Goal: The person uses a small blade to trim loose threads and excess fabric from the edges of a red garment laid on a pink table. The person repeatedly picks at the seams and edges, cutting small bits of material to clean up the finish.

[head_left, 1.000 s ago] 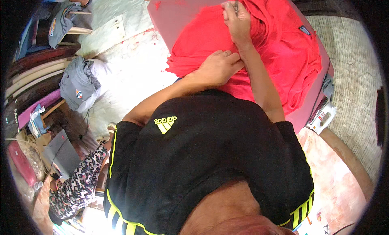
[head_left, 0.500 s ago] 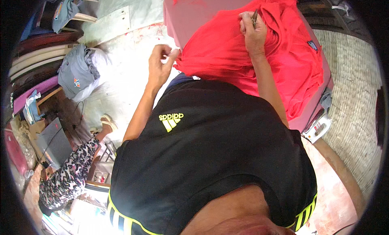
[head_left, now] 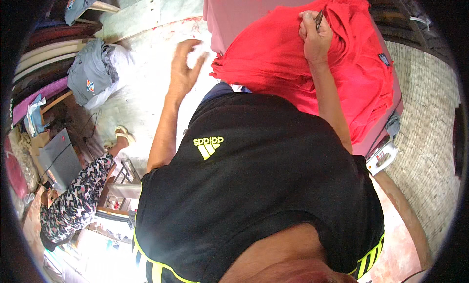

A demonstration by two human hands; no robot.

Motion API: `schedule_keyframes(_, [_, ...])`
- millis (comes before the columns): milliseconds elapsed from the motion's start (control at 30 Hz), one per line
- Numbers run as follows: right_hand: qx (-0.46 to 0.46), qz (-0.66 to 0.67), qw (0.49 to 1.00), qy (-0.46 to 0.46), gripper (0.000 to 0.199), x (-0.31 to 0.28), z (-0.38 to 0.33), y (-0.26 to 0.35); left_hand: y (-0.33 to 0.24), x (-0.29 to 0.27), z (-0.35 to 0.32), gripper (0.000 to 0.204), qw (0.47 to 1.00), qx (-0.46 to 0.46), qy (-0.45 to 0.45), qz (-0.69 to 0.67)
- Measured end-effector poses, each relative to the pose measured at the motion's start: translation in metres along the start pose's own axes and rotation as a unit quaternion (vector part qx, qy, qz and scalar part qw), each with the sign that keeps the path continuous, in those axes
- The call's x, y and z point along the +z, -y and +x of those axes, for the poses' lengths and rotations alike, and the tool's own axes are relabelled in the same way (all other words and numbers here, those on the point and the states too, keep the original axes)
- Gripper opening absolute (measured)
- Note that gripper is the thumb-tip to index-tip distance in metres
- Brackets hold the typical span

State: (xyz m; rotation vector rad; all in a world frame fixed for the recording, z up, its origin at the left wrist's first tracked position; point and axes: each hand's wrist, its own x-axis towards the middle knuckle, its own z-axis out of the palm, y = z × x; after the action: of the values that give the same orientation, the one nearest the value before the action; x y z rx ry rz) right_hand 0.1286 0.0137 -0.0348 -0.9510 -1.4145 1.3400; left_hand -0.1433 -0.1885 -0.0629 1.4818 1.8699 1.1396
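Left hand: fingers spread, grasping nothing, raised over the floor just left of the red garment | Right hand: clenched around a small dark tool, resting on the garment | Garment: spread across the pink table.

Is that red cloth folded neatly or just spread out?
Spread loosely: the red cloth drapes rumpled over the pink table, with the right hand resting on it.

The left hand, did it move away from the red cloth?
Yes. The left hand lifted off the red cloth and swung out to the person's left, now open in the air beside the cloth's edge.
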Motion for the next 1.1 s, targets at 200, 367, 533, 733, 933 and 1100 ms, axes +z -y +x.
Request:
schedule_keyframes(200, [0.005,0.193,0.981,-0.027,0.028,-0.005,-0.008,0.008,-0.065,0.025,0.022,0.027,0.992,0.008,0.109,0.057])
schedule_keyframes(367, [-0.008,0.301,0.952,-0.048,0.040,-0.016,-0.004,0.006,-0.111,0.066,0.101,0.021,0.961,0.274,-0.032,0.004])
schedule_keyframes(533, [-0.026,0.365,0.930,-0.037,0.042,-0.013,-0.001,0.001,-0.088,0.132,0.174,0.014,0.908,0.414,0.045,0.036])
schedule_keyframes(733, [-0.039,0.358,0.932,-0.032,0.042,-0.015,-0.003,0.008,-0.014,0.035,0.263,0.024,0.968,0.158,-0.075,0.180])
schedule_keyframes(933, [0.001,0.301,0.953,-0.027,0.034,-0.013,0.003,0.004,-0.053,0.052,0.224,0.044,0.969,0.237,0.067,0.029])
schedule_keyframes(1100, [0.025,0.274,0.961,-0.012,0.032,-0.009,0.007,0.003,-0.069,0.120,0.186,0.026,0.943,0.296,0.146,-0.026])
